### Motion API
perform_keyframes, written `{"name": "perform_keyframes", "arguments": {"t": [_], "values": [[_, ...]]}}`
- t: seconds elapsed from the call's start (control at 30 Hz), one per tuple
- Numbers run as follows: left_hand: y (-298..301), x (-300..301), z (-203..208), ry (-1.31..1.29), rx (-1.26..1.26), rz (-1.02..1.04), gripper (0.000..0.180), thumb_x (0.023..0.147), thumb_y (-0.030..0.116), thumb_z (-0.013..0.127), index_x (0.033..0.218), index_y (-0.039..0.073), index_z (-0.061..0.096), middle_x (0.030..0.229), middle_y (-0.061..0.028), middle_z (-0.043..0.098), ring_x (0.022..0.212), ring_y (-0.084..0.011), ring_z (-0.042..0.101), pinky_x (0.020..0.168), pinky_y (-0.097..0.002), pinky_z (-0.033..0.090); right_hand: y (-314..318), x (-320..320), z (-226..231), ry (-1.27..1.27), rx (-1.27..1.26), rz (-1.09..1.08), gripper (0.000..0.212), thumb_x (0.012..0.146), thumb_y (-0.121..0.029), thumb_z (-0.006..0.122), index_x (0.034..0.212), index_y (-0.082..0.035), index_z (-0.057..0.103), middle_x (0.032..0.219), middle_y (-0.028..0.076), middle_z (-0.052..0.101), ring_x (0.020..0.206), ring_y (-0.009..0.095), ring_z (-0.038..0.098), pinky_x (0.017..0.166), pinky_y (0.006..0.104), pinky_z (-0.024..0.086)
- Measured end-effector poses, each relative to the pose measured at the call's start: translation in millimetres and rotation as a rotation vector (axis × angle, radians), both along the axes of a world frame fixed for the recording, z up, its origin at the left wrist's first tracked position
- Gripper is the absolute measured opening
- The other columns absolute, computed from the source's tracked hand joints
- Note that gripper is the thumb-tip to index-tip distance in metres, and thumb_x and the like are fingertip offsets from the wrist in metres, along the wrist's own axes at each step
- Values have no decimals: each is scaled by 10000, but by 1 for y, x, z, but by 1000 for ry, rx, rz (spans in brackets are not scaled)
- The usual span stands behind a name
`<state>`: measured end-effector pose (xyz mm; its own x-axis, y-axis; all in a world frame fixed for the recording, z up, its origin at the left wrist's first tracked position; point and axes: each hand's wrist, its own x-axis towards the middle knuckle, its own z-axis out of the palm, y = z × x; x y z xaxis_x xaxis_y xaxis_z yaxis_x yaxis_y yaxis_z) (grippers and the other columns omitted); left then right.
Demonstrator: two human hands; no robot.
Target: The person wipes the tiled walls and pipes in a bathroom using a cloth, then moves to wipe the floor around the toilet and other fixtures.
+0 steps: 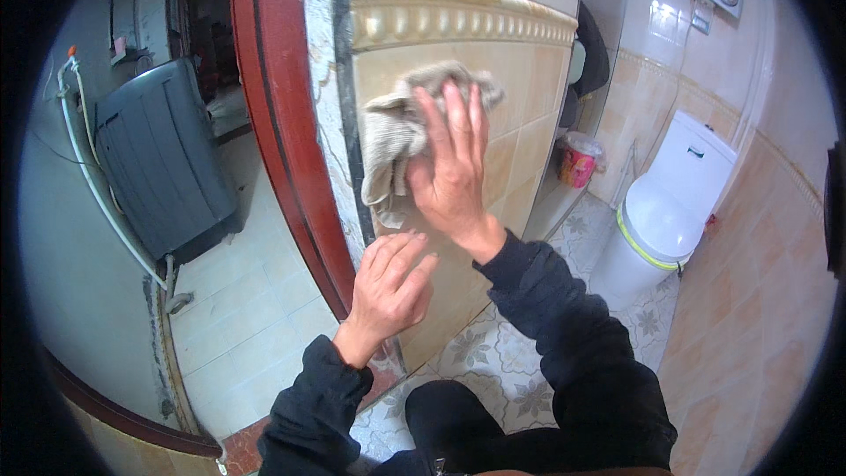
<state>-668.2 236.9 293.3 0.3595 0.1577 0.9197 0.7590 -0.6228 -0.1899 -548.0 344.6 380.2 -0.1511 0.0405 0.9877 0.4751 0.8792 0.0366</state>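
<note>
A crumpled beige ribbed cloth (390,148) lies against the tan tiled wall (502,79), below a raised moulded border. My right hand (454,163) presses it to the tiles with the fingers stretched upward over the cloth; the palm hides part of it. Lower and to the left, my left hand (394,286) is beside the wall's edge, just under the cloth's hanging end. Its fingers are loosely bent and apart, with nothing seen in them. Both arms wear dark sleeves.
Left of the wall runs a dark red door frame (273,106). Beyond it stands a grey washing machine (163,145) with a white hose (88,167). On the right are a white toilet (665,203) and a red-and-pink bucket (578,166). Patterned tiles (480,344) cover the floor.
</note>
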Motion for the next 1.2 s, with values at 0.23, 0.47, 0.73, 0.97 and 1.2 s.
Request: {"name": "perform_keyframes", "arguments": {"t": [0.23,0.47,0.73,0.97,1.2], "values": [[17,0,44,-33,112,-35,346,628,25,676,974,25,676,1128,-158,635,1105,-333,610,981,-474,468,63,22,94,177,211,11,562,902,-100,578,1449,-72,451,1471,194,436,1412,379,354,1170,461,273],[15,-9,127,-119,141,-65,352,634,2,650,983,30,688,1176,-161,639,1159,-370,595,998,-514,461,213,148,188,552,-538,15,442,962,-327,502,1232,17,567,1174,188,641,1053,309,600,937,397,439],[10,-18,180,-144,59,-139,196,724,60,725,918,38,709,1171,-154,658,1180,-315,610,949,-414,527,248,186,208,683,-901,236,362,1003,-338,449,1216,-70,567,1073,48,604,915,184,569,779,350,480],[-7,-26,196,-164,-135,-221,142,747,30,710,885,3,688,1119,-179,663,1151,-335,627,947,-445,532,134,87,164,693,-632,280,242,1019,-197,394,1129,-24,522,1006,57,518,932,202,504,871,360,429],[-38,-18,208,-293,-346,-125,162,669,-15,691,819,11,639,960,-142,630,947,-341,637,846,-463,504,-46,-31,138,83,-281,-11,785,937,-444,507,1505,50,284,1560,291,223,1440,520,162,1160,628,95]]}}
